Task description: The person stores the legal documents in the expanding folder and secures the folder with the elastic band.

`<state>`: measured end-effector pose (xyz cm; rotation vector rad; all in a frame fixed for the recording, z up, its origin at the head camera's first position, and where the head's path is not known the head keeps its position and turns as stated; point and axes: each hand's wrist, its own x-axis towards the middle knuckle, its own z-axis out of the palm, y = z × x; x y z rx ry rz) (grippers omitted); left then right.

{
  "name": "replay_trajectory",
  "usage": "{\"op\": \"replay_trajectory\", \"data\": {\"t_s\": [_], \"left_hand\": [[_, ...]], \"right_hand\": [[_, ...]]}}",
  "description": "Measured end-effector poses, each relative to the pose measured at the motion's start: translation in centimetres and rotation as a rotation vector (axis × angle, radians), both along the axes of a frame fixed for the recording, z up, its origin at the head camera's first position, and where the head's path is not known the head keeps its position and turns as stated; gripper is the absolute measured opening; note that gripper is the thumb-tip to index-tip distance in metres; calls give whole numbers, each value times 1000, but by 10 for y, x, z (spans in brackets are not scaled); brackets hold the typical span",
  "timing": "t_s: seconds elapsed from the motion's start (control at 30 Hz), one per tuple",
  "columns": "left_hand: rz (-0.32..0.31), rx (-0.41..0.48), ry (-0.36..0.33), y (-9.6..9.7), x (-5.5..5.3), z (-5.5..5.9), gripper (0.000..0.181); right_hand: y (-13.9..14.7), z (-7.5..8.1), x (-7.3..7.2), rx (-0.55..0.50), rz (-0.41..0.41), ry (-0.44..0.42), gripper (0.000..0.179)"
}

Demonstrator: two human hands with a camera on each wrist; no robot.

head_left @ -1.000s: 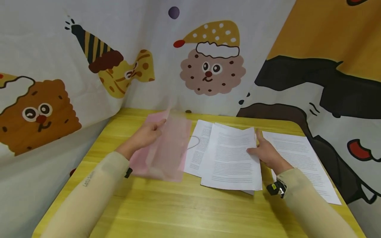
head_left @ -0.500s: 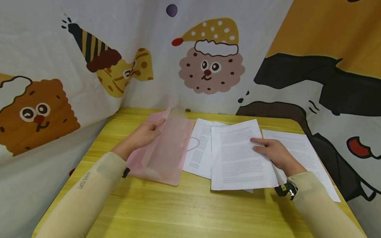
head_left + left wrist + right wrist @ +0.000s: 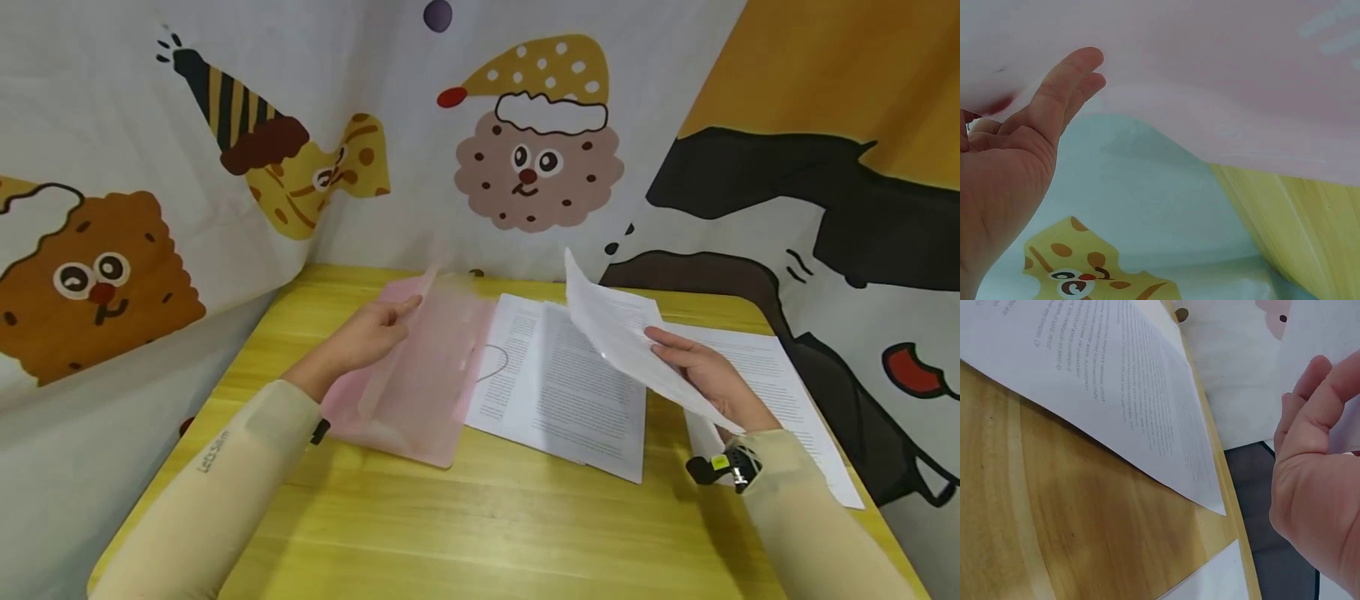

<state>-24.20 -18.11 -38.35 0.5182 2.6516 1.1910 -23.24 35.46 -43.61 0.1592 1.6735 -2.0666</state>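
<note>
My left hand [image 3: 371, 333] pinches the raised cover of a translucent pink folder [image 3: 427, 383] at the table's left. In the left wrist view the fingers [image 3: 1063, 87] lie against the pink sheet, with the thumb mostly hidden. My right hand [image 3: 697, 375] grips white paper [image 3: 618, 333] by its right side, lifted and tilted so its printed face is turned away. Below it, printed sheets [image 3: 596, 408] lie overlapping beside the folder. The right wrist view shows the fingers [image 3: 1313, 419] curled at the held paper's edge.
Another printed sheet [image 3: 795, 417] lies at the right, partly under my right forearm. A thin grey cord loop [image 3: 495, 363] sticks out from the folder over the papers. Behind the yellow wooden table [image 3: 465, 533] hangs a cartoon-print cloth [image 3: 375, 50].
My right hand has picked up the top paper from the pile, moved it right and tipped it up, uncovering the sheets beneath. The left hand stays at the folder cover.
</note>
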Motion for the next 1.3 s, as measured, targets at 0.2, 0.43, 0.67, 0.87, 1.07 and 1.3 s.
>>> {"op": "replay_trajectory", "data": {"t_s": [0.2,0.43,0.67,0.87,1.07,1.3], "left_hand": [[-5,-6,0,-1,-1,0,58],[-6,-3,4,-2,0,-1,57],[5,7,-9,-1,1,-2,58],[10,0,-13,1,1,-1,59],[3,-7,-16,2,1,-2,59],[-20,-11,-2,8,2,-6,59]], "right_hand": [[-10,2,1,55,8,-26,70],[-37,3,-4,344,59,21,71],[-67,11,-6,346,78,-2,64],[-80,17,-8,254,93,-1,62],[-82,25,-7,287,101,-19,62],[-96,46,-18,417,181,83,63]]}}
